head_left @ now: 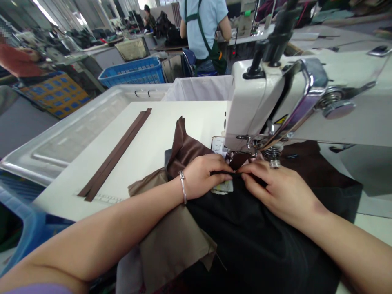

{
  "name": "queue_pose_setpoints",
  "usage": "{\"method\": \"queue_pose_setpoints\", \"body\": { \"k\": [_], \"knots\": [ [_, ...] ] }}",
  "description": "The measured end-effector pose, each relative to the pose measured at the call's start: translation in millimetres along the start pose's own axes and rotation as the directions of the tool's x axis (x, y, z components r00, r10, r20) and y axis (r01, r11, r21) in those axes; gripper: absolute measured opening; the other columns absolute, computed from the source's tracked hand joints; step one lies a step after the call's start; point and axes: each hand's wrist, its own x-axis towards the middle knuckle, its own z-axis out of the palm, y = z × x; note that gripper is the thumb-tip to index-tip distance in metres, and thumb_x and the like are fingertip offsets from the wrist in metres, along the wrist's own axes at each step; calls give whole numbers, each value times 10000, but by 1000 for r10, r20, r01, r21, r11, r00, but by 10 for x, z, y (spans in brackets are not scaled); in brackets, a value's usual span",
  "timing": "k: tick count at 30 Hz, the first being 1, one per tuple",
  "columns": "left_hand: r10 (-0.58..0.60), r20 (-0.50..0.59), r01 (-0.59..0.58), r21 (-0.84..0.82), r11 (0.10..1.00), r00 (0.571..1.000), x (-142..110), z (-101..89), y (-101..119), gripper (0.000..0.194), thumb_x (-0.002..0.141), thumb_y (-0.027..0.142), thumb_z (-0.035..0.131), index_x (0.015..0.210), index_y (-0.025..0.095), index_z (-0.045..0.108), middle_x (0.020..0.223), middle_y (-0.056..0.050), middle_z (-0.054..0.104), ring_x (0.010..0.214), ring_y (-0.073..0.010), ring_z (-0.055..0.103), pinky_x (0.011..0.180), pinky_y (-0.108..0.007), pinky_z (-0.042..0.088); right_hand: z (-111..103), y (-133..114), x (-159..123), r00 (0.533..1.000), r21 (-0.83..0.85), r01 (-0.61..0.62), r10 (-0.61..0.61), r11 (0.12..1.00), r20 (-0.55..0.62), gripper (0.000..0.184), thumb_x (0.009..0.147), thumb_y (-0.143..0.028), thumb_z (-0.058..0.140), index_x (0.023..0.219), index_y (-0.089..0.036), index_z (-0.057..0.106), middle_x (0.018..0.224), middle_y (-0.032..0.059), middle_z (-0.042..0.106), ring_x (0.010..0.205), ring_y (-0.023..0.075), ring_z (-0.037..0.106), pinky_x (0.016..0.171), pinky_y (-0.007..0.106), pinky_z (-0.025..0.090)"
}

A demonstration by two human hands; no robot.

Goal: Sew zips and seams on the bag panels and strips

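The matte black cloth (245,237) spreads in soft folds over the near side of the pale, smooth table (196,118), its upper edge gathered just in front of the sewing machine's needle area. The left hand (205,175) pinches that edge between thumb and fingers, a thin, rounded metal bracelet (183,187) at its wrist. The right hand (275,188) pinches the same edge close beside it, fingertips nearly meeting the left's. Beyond them stands the glossy white sewing machine (254,102) with curved chrome parts. Satiny dark brown fabric (186,149) rises to a ragged point left of the machine; a dull taupe piece (171,245) hangs below the left forearm. Two long, flat brown strips (116,155) lie side by side at the table's left. Farther off are a blue plastic basket (134,72) with slotted walls and a seated person in a light blue shirt (203,32).
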Motion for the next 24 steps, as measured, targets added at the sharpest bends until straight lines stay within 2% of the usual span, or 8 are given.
{"method": "queue_pose_setpoints", "body": {
  "k": [8,14,24],
  "knots": [
    [61,21,-62,63,996,998,6,-17,21,199,897,150,506,985,116,681,862,-83,647,862,-162,597,828,-303,496,-8,12,-4,1000,20,5,-5,1000,-18,169,919,-236,492,1033,-223,615,1040,24,676,914,208,645,822,353,502],
    [60,-22,-58,95,994,998,14,10,21,172,843,144,554,933,96,692,828,-82,652,822,-153,596,794,-284,496,-5,7,2,1000,8,15,-15,1000,-13,156,915,-219,499,1020,-218,614,1020,21,676,892,212,650,795,354,502],
    [48,-67,-38,141,989,997,9,56,2,150,813,152,571,899,145,694,799,-46,641,792,-140,597,766,-277,502,-1,1,-6,1000,7,13,-13,1000,-19,158,914,-218,495,1019,-216,613,1013,24,670,874,203,644,784,335,489]
  ]
}}
